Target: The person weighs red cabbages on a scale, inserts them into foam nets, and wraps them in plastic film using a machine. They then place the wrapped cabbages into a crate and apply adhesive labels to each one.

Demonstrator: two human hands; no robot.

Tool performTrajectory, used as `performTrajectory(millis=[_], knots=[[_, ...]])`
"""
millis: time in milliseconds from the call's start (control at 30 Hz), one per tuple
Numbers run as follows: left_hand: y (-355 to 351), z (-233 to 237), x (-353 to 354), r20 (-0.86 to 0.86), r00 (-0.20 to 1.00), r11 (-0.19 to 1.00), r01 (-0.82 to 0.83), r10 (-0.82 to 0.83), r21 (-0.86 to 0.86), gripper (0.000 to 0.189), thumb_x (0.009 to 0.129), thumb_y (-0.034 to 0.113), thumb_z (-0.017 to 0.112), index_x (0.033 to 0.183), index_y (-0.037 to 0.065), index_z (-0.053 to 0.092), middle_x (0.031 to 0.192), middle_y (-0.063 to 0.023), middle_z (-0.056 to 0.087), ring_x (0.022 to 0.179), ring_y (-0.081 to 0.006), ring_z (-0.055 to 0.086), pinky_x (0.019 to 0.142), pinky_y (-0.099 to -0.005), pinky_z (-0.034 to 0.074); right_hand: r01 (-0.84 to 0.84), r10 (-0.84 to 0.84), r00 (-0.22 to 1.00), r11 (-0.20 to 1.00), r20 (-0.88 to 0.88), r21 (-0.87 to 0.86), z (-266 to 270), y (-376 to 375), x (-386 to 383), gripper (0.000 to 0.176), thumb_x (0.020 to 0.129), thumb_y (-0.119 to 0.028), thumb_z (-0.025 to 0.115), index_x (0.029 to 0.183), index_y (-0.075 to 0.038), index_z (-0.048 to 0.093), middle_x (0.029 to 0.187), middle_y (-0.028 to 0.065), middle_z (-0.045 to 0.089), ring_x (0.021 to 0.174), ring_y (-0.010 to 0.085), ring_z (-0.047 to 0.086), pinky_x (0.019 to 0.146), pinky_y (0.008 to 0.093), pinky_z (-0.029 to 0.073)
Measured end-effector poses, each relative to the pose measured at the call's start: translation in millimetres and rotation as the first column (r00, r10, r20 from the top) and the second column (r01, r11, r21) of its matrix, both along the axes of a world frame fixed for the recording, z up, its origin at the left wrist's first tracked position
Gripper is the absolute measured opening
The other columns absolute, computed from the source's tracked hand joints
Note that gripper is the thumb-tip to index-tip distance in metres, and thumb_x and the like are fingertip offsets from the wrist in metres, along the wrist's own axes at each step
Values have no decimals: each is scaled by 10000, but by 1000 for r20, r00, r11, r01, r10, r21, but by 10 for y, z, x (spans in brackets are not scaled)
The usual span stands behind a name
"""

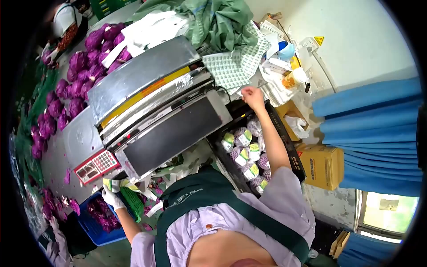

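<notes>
My left hand [112, 198], in a white glove, is at the front left beside the red scale panel. Its fingers are closed at a white and yellow-green printed label [114, 184]. My right hand [252, 98] is bare and reaches over the far end of a black crate [284, 141]. Its fingers are drawn together, and whatever they hold, if anything, is too small to make out. Inside the crate lie several wrapped purple cabbages [243, 137] with white and green labels. A wrapping machine [173, 133] with a dark flat plate stands between my hands.
Loose purple cabbages [79, 62] are heaped at the back left. A scale [95, 165] adjoins the machine. A blue basket [100, 239] with purple leaves stands below left. Green cloth [218, 22], a cardboard box [327, 167] and blue curtains [369, 133] surround the area. Another person [66, 22] works far left.
</notes>
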State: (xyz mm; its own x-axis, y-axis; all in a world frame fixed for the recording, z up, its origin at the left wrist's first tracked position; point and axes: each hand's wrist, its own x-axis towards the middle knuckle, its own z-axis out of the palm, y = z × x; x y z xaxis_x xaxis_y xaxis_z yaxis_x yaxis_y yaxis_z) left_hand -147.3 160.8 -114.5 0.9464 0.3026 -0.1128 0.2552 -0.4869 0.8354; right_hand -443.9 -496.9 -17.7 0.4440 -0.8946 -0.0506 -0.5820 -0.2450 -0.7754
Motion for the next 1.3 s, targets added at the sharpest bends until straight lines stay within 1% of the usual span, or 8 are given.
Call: performTrajectory(millis=[133,300,500,833,1033,1133,1233,1300], knots=[[-385,392,-358,57,997,998,55,-53,-40,313,833,200,589,1002,-63,584,911,-102,624,782,-149,565,731,-288,457,10,-32,996,966,-81,-258,-229,-1025,410,194,723,-183,651,871,-58,652,717,105,651,709,243,638,665,355,494],[-1038,1109,-710,59,987,989,150,-149,-8,289,853,99,546,1088,-69,531,1015,-121,595,911,-178,560,827,-286,432,-270,99,939,802,-329,-532,-399,-1766,991,469,652,-181,702,1085,-85,550,1125,179,531,1018,353,502,813,416,443],[-1895,1762,-883,87,910,913,399,-405,86,253,857,115,539,1048,-49,568,1028,-104,601,921,-162,558,852,-279,418,-456,395,878,861,-270,-225,-550,-2144,1121,367,624,-163,714,924,-15,565,840,188,608,808,353,577,688,418,457],[-3487,2115,-1099,206,566,552,825,-799,-125,244,810,55,580,1048,-1,580,1062,-105,587,1010,-187,538,915,-294,388,-278,275,956,737,-102,-617,1101,-1081,-220,188,737,-227,634,748,-40,612,707,116,579,706,298,533,629,400,431],[-4334,2183,-1373,486,89,-1,983,-869,-182,722,660,88,727,1288,36,376,1289,-123,423,1211,-228,385,1011,-343,295,-215,182,973,934,-139,-285,1969,361,-1015,233,811,-204,609,749,17,568,591,121,508,545,177,464,514,310,360],[-4504,1948,-1594,434,6,-324,656,-901,-682,891,609,107,785,1339,21,281,1327,-134,371,1205,-228,381,1001,-353,316,-127,131,988,990,77,-64,1984,949,-1229,259,842,-198,598,747,40,559,553,12,445,568,54,361,485,253,321],[-4370,1957,-1789,185,39,-141,496,-982,-857,563,697,-7,699,1208,-13,464,1062,-121,587,883,-144,577,779,-240,473,-25,25,1000,998,-1,56,1805,1326,-1483,173,840,-147,604,804,22,590,660,-5,562,615,35,459,539,202,388],[-4293,1937,-1918,189,51,-136,513,-981,-847,398,720,-36,664,1101,-22,549,956,-87,626,786,-111,592,705,-209,482,-22,-126,878,953,461,302,1850,1660,-1439,348,751,-4,668,1064,9,519,828,69,635,757,68,581,653,202,475]])
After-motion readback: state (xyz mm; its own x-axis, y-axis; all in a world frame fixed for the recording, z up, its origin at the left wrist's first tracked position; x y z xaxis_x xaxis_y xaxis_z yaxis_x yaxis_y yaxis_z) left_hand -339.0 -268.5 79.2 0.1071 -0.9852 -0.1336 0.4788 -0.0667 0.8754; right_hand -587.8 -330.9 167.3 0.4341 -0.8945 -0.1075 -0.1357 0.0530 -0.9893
